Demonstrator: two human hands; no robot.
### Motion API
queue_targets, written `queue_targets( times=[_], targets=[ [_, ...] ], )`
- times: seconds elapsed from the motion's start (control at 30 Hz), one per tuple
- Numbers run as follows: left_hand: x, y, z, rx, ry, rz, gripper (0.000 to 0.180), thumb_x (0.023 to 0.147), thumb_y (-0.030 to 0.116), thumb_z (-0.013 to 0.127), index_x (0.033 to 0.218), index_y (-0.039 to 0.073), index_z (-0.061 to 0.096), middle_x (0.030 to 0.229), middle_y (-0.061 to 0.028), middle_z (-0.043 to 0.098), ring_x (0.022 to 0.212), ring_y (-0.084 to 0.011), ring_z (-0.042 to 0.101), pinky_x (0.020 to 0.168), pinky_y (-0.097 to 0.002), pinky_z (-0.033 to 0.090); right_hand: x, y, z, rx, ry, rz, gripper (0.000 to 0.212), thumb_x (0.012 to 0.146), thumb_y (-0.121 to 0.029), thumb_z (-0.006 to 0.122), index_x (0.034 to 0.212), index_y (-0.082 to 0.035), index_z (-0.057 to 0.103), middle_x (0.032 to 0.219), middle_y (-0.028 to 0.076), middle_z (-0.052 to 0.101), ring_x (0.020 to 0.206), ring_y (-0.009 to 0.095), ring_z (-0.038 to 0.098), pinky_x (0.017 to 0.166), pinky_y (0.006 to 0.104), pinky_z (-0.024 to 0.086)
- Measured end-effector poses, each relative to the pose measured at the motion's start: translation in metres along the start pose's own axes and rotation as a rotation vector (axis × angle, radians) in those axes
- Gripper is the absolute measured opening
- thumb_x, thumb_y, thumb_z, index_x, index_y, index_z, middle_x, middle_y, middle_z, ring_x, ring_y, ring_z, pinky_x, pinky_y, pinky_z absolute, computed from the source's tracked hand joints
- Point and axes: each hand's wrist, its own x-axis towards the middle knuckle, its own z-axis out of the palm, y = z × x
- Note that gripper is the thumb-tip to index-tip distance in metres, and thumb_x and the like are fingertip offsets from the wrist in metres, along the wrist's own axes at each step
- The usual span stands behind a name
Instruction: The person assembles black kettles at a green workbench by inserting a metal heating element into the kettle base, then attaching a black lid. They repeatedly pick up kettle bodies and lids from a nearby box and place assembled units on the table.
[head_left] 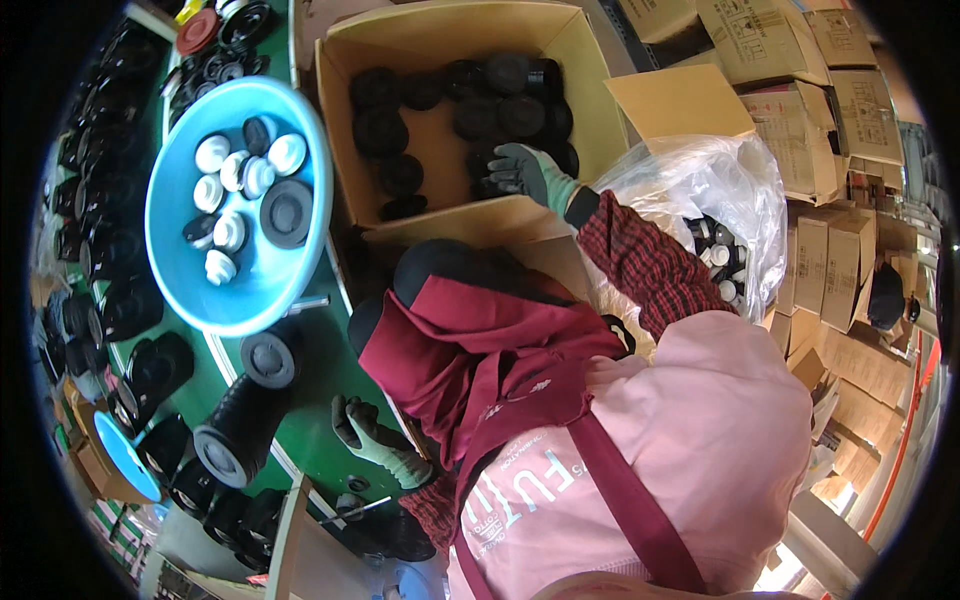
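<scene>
My right hand, in a grey-green glove with dark fingers, reaches over the near side of an open cardboard box. Its fingers are stretched out and slightly apart, close to black round parts grouped inside; nothing shows in its grasp. More black round parts lie at the box's left side. My left hand, gloved alike, hovers at the edge of the green table with fingers loosely bent and apart, holding nothing visible. Nearby lies a leaning stack of black round parts, with a black disc-topped part beside it.
A light blue basin on the table holds white caps and black round pieces. A clear plastic bag of black and white parts stands right of the box. Rows of shiny black parts line the far left. Cartons pile up behind.
</scene>
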Motion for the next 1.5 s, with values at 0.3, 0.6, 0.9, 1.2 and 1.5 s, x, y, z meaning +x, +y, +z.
queue_targets(
  times=[0.3,0.6,0.9,1.2,1.5],
  targets=[
    [0.009,-0.016,0.066,0.609,-0.091,0.334,0.03,0.1,0.021,0.066,0.116,-0.004,0.065,0.111,-0.0124,0.069,0.103,-0.0229,0.063,0.098,-0.0378,0.048,0.223,-0.07,-0.177,-1.153,1.403,-0.362,0.13,0.063,-0.075,0.081,0.161,-0.011,0.024,0.159,0.021,0.033,0.146,0.04,0.035,0.116,0.0557,0.034],
    [0.007,-0.016,0.065,0.601,-0.009,0.288,0.033,0.099,0.029,0.065,0.111,-0.002,0.065,0.106,-0.0085,0.067,0.099,-0.0212,0.06,0.096,-0.0376,0.045,0.223,-0.119,-0.112,-1.235,1.225,-0.09,0.117,0.076,-0.068,0.075,0.161,-0.006,0.022,0.153,0.022,0.043,0.138,0.044,0.044,0.114,0.056,0.038],
    [0.01,-0.002,0.082,0.6,0.014,0.223,0.028,0.099,0.022,0.063,0.114,-0.002,0.063,0.106,-0.0083,0.064,0.096,-0.0204,0.059,0.093,-0.0367,0.046,0.172,-0.118,-0.096,-1.062,1.186,-0.629,0.083,0.081,-0.042,0.082,0.141,0.001,0.045,0.136,0.022,0.057,0.127,0.038,0.053,0.107,0.0477,0.046],
    [0.079,0.028,0.243,0.706,-0.831,0.66,0.047,0.082,0.002,0.067,0.129,0.002,0.064,0.125,-0.0201,0.062,0.115,-0.0366,0.061,0.1,-0.0428,0.049,0.194,0.002,0.054,-0.214,-0.047,-0.34,0.04,0.093,-0.018,0.075,0.128,-0.002,0.065,0.121,0.007,0.068,0.113,0.018,0.063,0.101,0.0338,0.051],
    [0.105,-0.016,0.315,0.739,-0.907,0.635,0.048,0.089,0.007,0.072,0.136,0.007,0.06,0.134,-0.0169,0.058,0.128,-0.0367,0.054,0.109,-0.0453,0.043,0.257,-0.052,0.079,-1.428,0.524,-0.964,0.087,0.079,-0.054,0.076,0.144,-0.001,0.05,0.143,0.031,0.049,0.132,0.046,0.048,0.112,0.0533,0.04]
  ],
)
